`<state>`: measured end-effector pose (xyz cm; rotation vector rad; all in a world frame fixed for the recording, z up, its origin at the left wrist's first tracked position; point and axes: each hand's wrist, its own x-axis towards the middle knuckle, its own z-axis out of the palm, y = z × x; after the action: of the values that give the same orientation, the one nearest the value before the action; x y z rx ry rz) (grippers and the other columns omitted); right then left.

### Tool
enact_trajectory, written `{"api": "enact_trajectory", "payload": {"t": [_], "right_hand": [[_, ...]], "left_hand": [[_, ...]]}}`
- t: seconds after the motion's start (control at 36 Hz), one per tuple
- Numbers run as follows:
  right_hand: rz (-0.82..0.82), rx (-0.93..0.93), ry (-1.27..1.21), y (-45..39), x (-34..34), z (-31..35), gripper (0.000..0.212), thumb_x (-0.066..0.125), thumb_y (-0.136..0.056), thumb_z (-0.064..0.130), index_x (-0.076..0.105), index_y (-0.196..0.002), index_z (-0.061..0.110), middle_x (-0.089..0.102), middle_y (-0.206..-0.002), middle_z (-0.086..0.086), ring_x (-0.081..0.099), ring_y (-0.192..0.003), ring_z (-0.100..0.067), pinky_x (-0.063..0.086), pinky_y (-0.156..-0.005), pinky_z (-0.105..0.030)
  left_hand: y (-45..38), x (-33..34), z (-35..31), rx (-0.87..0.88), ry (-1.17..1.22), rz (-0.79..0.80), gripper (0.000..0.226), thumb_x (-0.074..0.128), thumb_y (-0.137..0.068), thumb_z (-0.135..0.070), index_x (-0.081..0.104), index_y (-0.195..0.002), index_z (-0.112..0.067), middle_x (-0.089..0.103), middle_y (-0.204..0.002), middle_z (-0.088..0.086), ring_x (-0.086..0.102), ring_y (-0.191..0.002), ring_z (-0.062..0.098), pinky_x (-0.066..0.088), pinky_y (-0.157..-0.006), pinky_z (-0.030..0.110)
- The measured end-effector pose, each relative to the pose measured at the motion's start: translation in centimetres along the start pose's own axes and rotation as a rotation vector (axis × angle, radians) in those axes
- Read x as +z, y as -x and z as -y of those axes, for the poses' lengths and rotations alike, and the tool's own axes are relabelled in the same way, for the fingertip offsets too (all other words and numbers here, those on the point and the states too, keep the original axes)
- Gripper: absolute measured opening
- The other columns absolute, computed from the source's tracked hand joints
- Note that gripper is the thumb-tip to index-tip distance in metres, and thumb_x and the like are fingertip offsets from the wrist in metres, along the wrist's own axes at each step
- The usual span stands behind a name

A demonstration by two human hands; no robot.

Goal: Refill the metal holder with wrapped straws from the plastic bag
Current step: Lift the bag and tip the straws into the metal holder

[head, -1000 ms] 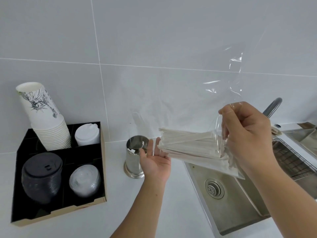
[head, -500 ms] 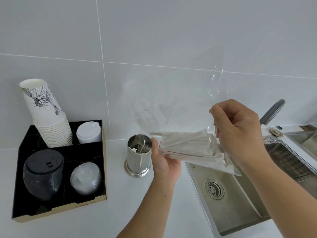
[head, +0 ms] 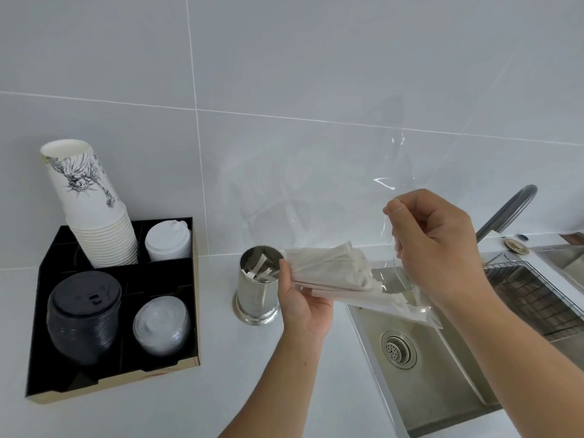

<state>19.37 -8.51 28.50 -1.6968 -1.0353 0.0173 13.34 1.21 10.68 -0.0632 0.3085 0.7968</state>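
Observation:
The round metal holder (head: 256, 295) stands on the white counter with a few wrapped straws inside. Just right of it, my left hand (head: 300, 298) grips the near end of a bundle of white wrapped straws (head: 331, 270) that lies almost level, its tips close to the holder's rim. The bundle's far end sits inside the clear plastic bag (head: 404, 298). My right hand (head: 436, 248) pinches the bag's upper film above the sink, so the bag hangs tilted.
A black tray (head: 126, 368) at left holds stacked paper cups (head: 91, 210), white lids (head: 167, 241), black lids (head: 83, 314) and clear lids (head: 161, 324). A steel sink (head: 442, 374) with drain, grey faucet (head: 505, 213) and wire rack (head: 537, 298) lies right. Tiled wall behind.
My left hand went from open under the bundle to closed around the straw ends. The straws have slid further out of the bag, toward the holder.

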Motion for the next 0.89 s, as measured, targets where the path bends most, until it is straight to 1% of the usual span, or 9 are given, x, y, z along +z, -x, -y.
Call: {"api": "enact_trajectory", "payload": {"t": [0.11,0.22,0.31,0.36,0.5,0.64,0.75,0.83,0.89], "right_hand": [[0.019,-0.011,0.015,-0.5,0.3,0.1,0.023,0.058,-0.095,0.019,0.063,-0.073,0.022,0.051,-0.058,-0.011,0.046,-0.055,-0.019,0.041,-0.054,-0.03],[0.033,-0.017,0.035,-0.9,0.7,0.0,0.024,0.057,-0.095,0.019,0.062,-0.072,0.022,0.053,-0.061,-0.012,0.047,-0.054,-0.017,0.041,-0.052,-0.026],[0.041,-0.023,0.046,-1.1,1.1,-0.2,0.025,0.057,-0.095,0.019,0.061,-0.071,0.023,0.053,-0.062,-0.012,0.047,-0.054,-0.016,0.042,-0.052,-0.027],[0.046,-0.027,0.055,-1.2,1.3,-0.3,0.025,0.057,-0.095,0.02,0.061,-0.071,0.024,0.054,-0.063,-0.012,0.047,-0.054,-0.017,0.041,-0.052,-0.027],[0.056,-0.036,0.075,-1.5,1.6,-0.4,0.025,0.057,-0.095,0.021,0.06,-0.07,0.025,0.054,-0.063,-0.011,0.048,-0.053,-0.016,0.042,-0.051,-0.026],[0.06,-0.057,0.098,-1.9,1.8,-0.2,0.022,0.056,-0.095,0.02,0.061,-0.074,0.019,0.055,-0.064,-0.011,0.052,-0.059,-0.03,0.042,-0.05,-0.028],[0.068,-0.069,0.111,-2.3,2.0,-0.1,0.021,0.056,-0.095,0.021,0.062,-0.075,0.016,0.054,-0.065,-0.012,0.052,-0.06,-0.033,0.042,-0.049,-0.03],[0.077,-0.076,0.118,-2.7,2.1,0.1,0.02,0.057,-0.095,0.021,0.062,-0.076,0.015,0.055,-0.067,-0.011,0.053,-0.06,-0.032,0.042,-0.049,-0.03],[0.083,-0.079,0.123,-2.9,2.3,0.2,0.02,0.056,-0.094,0.022,0.062,-0.076,0.015,0.056,-0.067,-0.01,0.053,-0.06,-0.031,0.043,-0.049,-0.027]], "left_hand": [[-0.2,0.0,-0.2,0.014,0.002,-0.023,0.036,0.063,-0.088,-0.046,0.078,-0.1,-0.015,0.075,-0.106,0.006,0.073,-0.096,0.023,0.06,-0.076,0.036],[-0.5,0.0,-0.5,0.021,0.002,-0.039,0.038,0.061,-0.09,-0.044,0.073,-0.111,-0.015,0.073,-0.112,0.007,0.069,-0.104,0.024,0.056,-0.089,0.039],[-0.6,-0.1,-0.6,0.014,0.023,-0.042,0.044,0.061,-0.09,-0.043,0.067,-0.122,-0.013,0.069,-0.121,0.007,0.064,-0.115,0.027,0.05,-0.1,0.043],[-0.7,-0.1,-0.6,0.015,0.028,-0.042,0.044,0.059,-0.091,-0.042,0.066,-0.123,-0.013,0.068,-0.121,0.008,0.063,-0.116,0.028,0.048,-0.101,0.044],[-1.0,-0.1,-0.7,0.025,0.028,-0.033,0.039,0.057,-0.092,-0.045,0.073,-0.11,-0.014,0.074,-0.108,0.008,0.07,-0.101,0.026,0.055,-0.091,0.042],[-1.0,0.0,-0.8,0.006,0.035,0.0,0.042,0.055,-0.092,-0.046,0.077,-0.102,-0.012,0.076,-0.1,0.011,0.073,-0.088,0.028,0.06,-0.07,0.039],[-0.9,0.0,-0.8,0.001,0.061,0.006,0.044,0.056,-0.092,-0.044,0.072,-0.113,-0.01,0.074,-0.1,0.011,0.072,-0.084,0.026,0.059,-0.069,0.035],[-1.0,0.1,-1.0,0.014,0.069,-0.013,0.037,0.058,-0.091,-0.043,0.078,-0.099,-0.012,0.075,-0.094,0.008,0.072,-0.079,0.023,0.059,-0.069,0.034],[-1.1,0.4,-1.1,0.019,0.086,-0.05,0.034,0.061,-0.09,-0.042,0.078,-0.098,-0.013,0.074,-0.092,0.008,0.071,-0.079,0.023,0.059,-0.07,0.036]]}}
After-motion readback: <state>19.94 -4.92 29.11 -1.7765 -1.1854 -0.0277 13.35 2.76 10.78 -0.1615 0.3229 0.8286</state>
